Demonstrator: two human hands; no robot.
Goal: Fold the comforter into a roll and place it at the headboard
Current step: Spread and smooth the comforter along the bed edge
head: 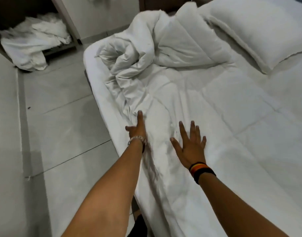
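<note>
Both hands press flat near the bed's [91,65] left edge — right hand [192,147] with fingers spread, left hand [137,128] with fingers extended, gripping nothing. The comforter [206,106] lies mostly spread, bunched toward the far left corner — rolling barely begun, placement beside the pillow [249,31] remains

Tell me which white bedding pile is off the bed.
The crumpled linen heap on the floor by the wall, upper left. The bunched comforter and the pillow both lie on the mattress.
</note>
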